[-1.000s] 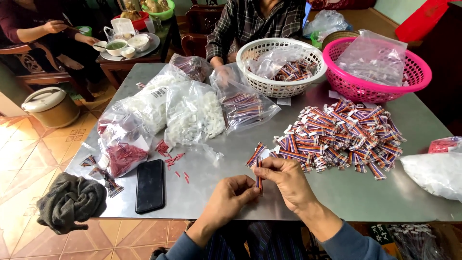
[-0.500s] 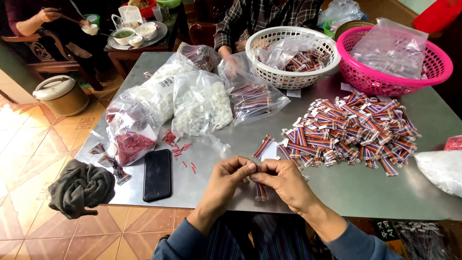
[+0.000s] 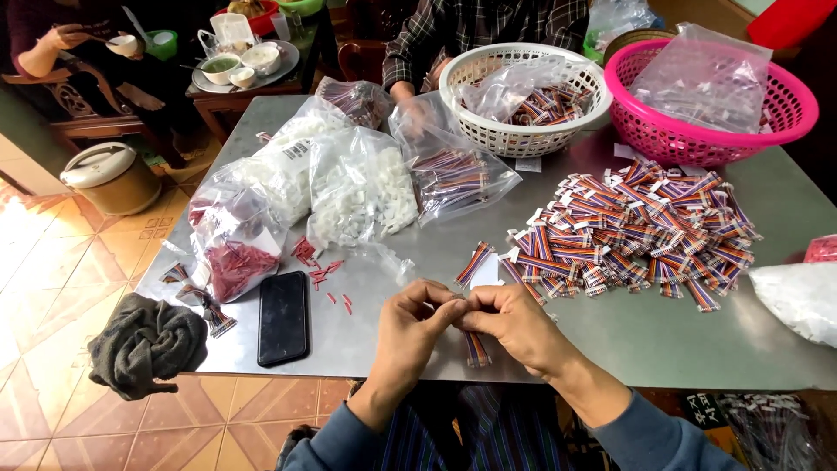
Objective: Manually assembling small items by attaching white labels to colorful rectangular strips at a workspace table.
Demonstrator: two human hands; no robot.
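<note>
My left hand and my right hand meet fingertip to fingertip over the near edge of the metal table. Between them they pinch a short striped ribbon cable whose free end hangs down below my fingers. Just beyond my hands lies another loose ribbon cable on a small white slip. A big heap of the same striped cables spreads to the right.
A black phone, scattered red bits, plastic bags of white parts, red parts and cables sit left. White basket and pink basket stand at the back, where another person sits. Dark cloth hangs off the left corner.
My hands have drawn closer to the near table edge with the cable, and its end now hangs below my fingers. The view has tilted slightly.
</note>
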